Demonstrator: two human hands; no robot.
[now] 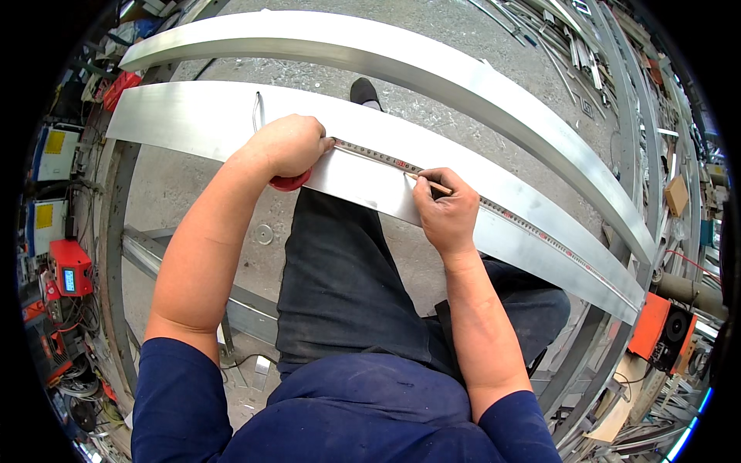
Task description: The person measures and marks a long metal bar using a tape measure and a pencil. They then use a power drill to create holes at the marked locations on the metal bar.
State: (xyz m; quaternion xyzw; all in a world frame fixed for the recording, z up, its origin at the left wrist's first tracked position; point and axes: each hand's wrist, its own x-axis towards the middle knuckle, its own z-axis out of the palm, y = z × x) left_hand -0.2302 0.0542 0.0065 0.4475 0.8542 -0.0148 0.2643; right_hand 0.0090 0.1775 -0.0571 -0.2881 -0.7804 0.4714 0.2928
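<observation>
Closest in, a dark blue shirt (pixel 363 401) and dark trouser legs (pixel 332 285) take up the low middle of the view. Just past them, the right hand (pixel 449 207) is curled up small, pinching a pencil (pixel 441 187). The pencil's tip sits just beside the edge of a measuring tape (pixel 374 153); it is too small to tell if it touches metal. The left hand (pixel 293 147) is bent almost into a fist. Its fingertips pinch the tape, and a red tape case (pixel 289 184) peeks out under the palm, which hides most of it. The tape lies along a long, flat, silver metal bar (pixel 193 116) and runs close to the bar's right end. Whether its hook is caught there is hard to see. If it is loose, a tug could make the tape slip, so any pencil mark would be wrong. If the left fingers let go, the tape might snap back. A knock from those legs could shift the bar too. Farther off, a dark shoe (pixel 363 91) shows in the gap before a second silver bar (pixel 370 42).
</observation>
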